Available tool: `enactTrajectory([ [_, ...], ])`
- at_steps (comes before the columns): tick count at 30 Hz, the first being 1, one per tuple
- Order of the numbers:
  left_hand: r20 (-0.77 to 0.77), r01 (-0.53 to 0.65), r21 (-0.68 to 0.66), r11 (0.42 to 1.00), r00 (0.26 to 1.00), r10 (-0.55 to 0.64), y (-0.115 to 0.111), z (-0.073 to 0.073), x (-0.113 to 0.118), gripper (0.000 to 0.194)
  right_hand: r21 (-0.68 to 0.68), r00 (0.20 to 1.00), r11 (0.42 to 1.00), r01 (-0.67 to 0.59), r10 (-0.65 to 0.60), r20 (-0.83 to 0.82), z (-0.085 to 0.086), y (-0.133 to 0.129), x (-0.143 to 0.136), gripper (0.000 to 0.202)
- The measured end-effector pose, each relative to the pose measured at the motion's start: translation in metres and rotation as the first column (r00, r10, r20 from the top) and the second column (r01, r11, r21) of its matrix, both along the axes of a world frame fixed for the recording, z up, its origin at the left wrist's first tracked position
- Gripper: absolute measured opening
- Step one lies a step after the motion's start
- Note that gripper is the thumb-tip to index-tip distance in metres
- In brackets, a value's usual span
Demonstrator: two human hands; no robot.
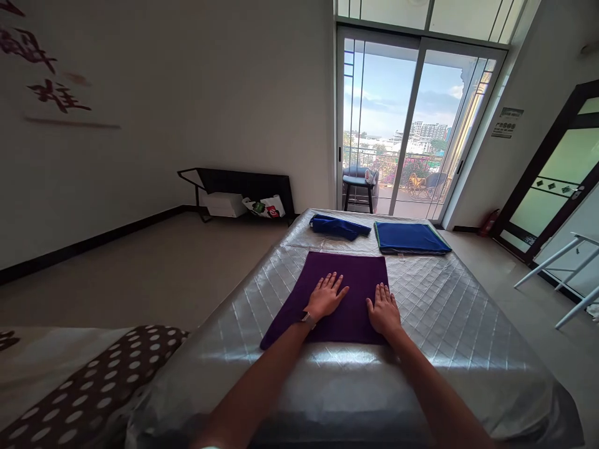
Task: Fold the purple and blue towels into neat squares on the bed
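On my remote feed, I had the left hand (324, 299) and right hand (384, 313) released, palms down on the flat, purple fabric rectangle (354, 315) atop the silvery, plastic-covered mattress (449, 305).

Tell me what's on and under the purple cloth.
On the cloth: the left hand, and the right hand at its right edge. Under it: the mattress; the covered part can't be seen.

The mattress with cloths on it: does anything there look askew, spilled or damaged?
Only the left blue cloth stands out: it lies in an uneven bunch at the far end of the mattress, while the right blue cloth is a neat, flat rectangle. The purple cloth lies flat; I see no spill or damage.
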State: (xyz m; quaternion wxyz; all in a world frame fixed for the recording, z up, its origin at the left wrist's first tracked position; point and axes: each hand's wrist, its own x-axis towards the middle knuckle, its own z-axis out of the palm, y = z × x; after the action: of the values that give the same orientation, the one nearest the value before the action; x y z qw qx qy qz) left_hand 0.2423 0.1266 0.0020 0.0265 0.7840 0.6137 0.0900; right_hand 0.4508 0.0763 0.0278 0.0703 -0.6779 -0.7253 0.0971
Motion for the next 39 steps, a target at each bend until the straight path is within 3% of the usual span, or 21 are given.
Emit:
enactTrajectory([
  [3,-0.043,-0.11,0.025,0.994,0.993,0.111,-0.006,-0.005,-0.041,0.076,-0.025,1.0,1.0,0.005,-0.004,0.022,0.002,0.002,-0.001,0.07],
  [6,-0.066,-0.179,0.059,0.982,0.981,0.183,-0.012,-0.008,-0.061,0.079,-0.068,0.998,0.998,-0.01,0.014,0.056,0.008,0.01,-0.001,0.069],
  [13,-0.097,-0.213,0.095,0.973,0.97,0.222,-0.016,-0.011,-0.057,0.08,-0.023,1.0,1.0,0.01,-0.009,0.007,0.024,0.064,-0.001,0.066],
  [17,-0.078,-0.199,0.103,0.975,0.975,0.208,-0.011,-0.02,-0.065,0.077,-0.001,0.999,1.0,0.031,-0.031,-0.018,0.016,0.086,0.002,0.066],
  [23,-0.096,-0.14,0.047,0.989,0.985,0.144,-0.004,-0.032,-0.084,0.06,0.009,0.999,0.999,0.035,-0.035,-0.023,0.0,0.091,0.005,0.067],
  [25,-0.111,-0.14,0.073,0.987,0.983,0.147,-0.004,-0.029,-0.077,0.063,0.008,0.999,0.999,0.035,-0.035,-0.023,0.0,0.09,0.003,0.067],
  [27,-0.103,-0.107,0.096,0.99,0.988,0.117,-0.004,-0.021,-0.055,0.07,0.002,0.999,0.999,0.036,-0.036,-0.03,0.001,0.09,0.002,0.067],
  [32,-0.032,0.171,0.124,0.977,0.985,-0.168,0.014,0.0,0.04,0.07,0.007,0.999,1.0,0.022,-0.022,-0.024,0.0,0.09,0.004,0.067],
  [35,0.006,0.223,0.152,0.963,0.974,-0.227,0.034,0.0,0.082,0.063,0.006,1.0,1.0,-0.007,0.007,-0.002,-0.003,0.091,0.007,0.066],
  [37,0.028,0.187,0.125,0.974,0.981,-0.192,0.044,-0.005,0.089,0.064,0.011,1.0,1.0,-0.011,0.011,-0.002,-0.006,0.092,0.008,0.065],
  [39,0.034,0.147,0.094,0.985,0.988,-0.151,0.051,-0.01,0.078,0.067,0.021,1.0,1.0,0.002,-0.002,-0.011,-0.008,0.094,0.007,0.066],
])
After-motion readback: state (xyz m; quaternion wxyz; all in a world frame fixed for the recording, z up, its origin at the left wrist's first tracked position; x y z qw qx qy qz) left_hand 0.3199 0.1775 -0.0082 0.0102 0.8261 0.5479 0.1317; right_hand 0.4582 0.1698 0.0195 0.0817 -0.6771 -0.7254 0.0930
